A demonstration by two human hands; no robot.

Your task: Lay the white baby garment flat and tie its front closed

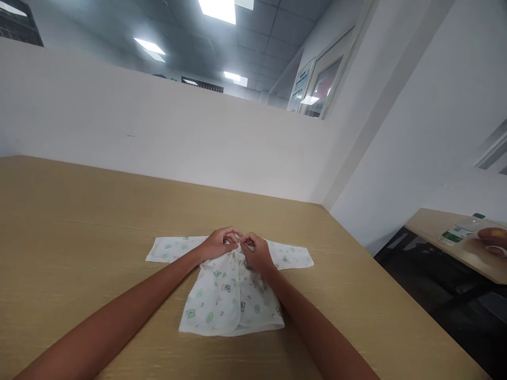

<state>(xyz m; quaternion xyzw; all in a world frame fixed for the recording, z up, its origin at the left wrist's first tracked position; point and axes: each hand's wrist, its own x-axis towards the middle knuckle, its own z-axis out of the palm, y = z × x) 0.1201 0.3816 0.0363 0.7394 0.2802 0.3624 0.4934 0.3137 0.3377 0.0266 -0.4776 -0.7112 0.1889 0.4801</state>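
A small white baby shirt (222, 301) with green and brown animal prints lies spread on the table, its sleeves stretched out to both sides and its hem towards me. At the neckline, my left hand (219, 243) pinches the fabric between thumb and fingers. My right hand (256, 252) grips the collar just beside it, the fingertips of both hands nearly meeting. Whatever small fastening may lie between the fingertips is too small to make out. A front edge runs down the middle of the shirt from the collar to the hem.
The wooden table (99, 211) meets a low white partition (178, 137) at the back and ends at a wall on the right. Beyond its right edge stands another table (430, 224) with a clear plastic bottle (461, 230) and a reddish-brown round thing (493, 236).
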